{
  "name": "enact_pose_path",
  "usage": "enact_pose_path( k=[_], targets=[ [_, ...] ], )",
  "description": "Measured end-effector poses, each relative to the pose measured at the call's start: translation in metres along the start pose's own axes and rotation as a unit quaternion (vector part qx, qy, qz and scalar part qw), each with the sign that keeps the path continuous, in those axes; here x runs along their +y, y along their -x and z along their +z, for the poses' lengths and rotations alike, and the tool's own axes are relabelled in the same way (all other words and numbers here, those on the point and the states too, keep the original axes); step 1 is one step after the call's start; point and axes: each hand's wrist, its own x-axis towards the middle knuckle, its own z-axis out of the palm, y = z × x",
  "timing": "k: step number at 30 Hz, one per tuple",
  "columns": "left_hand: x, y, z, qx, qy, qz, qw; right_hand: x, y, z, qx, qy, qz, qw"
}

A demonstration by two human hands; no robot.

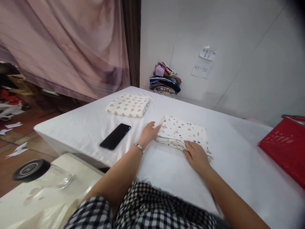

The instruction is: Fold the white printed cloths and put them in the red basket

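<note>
A folded white cloth (181,128) with small scattered prints lies on the white-covered table in front of me, its layered front edge facing me. My left hand (150,131) is at the cloth's left edge, thumb and fingers apart, touching its corner. On the cloth's front right part rests my right hand (196,155), fingers stretched out over the top and thumb by the front edge. A second folded cloth (128,105), white with grey-green motifs, lies farther back to the left. Between it and me is a black smartphone (115,136), screen dark.
The white tablecloth (238,152) carries a red bag (286,144) at the right. Folded fabrics (165,81) are stacked beyond the back edge, by the wall. A glass jar (56,176) with a black lid lies on a lower surface at the left. A pink curtain (78,41) hangs behind.
</note>
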Motion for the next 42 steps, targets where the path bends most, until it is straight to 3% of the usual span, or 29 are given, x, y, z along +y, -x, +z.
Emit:
enact_pose_path(
  k=[2,5,8,13,17,22,26,28,30,34,37,39,42],
  targets=[
    [-0.001,0.001,0.003,-0.056,0.002,-0.025,0.998,-0.001,0.001,-0.002,0.000,-0.009,-0.015,1.000],
    [0.002,0.007,0.013,-0.083,-0.037,0.012,0.996,-0.005,0.003,-0.004,0.002,-0.019,-0.040,0.999],
    [0.004,0.010,0.021,-0.071,-0.066,0.041,0.994,-0.008,0.003,-0.005,-0.003,-0.018,-0.055,0.998],
    [0.003,0.002,0.021,-0.007,-0.004,0.097,0.995,-0.014,0.001,-0.004,-0.046,-0.008,-0.083,0.995],
    [0.002,-0.002,0.019,-0.028,-0.025,0.058,0.998,-0.021,0.000,-0.005,-0.070,-0.021,-0.077,0.994],
    [-0.001,0.002,0.020,-0.036,-0.053,0.056,0.996,-0.015,-0.003,-0.020,-0.101,-0.112,-0.017,0.988],
    [-0.002,0.004,0.020,-0.035,-0.075,0.080,0.993,0.021,-0.002,-0.029,-0.028,-0.164,0.108,0.980],
    [-0.003,0.003,0.021,-0.037,-0.078,0.084,0.993,0.041,0.003,-0.023,-0.017,-0.159,0.163,0.974],
    [-0.003,0.001,0.021,-0.040,-0.079,0.081,0.993,0.053,0.011,-0.011,-0.051,-0.154,0.192,0.968],
    [-0.004,0.000,0.018,-0.041,-0.081,0.076,0.993,0.055,0.025,0.011,-0.065,-0.165,0.221,0.959],
    [0.002,0.006,0.014,0.028,-0.122,0.132,0.983,0.050,0.027,0.014,-0.048,-0.172,0.223,0.958],
    [0.010,0.015,0.014,0.074,-0.154,0.214,0.962,0.049,0.025,0.012,-0.037,-0.175,0.218,0.960],
    [0.020,0.031,0.023,0.018,-0.183,0.362,0.914,0.049,0.024,0.010,-0.027,-0.176,0.209,0.961]
  ],
)
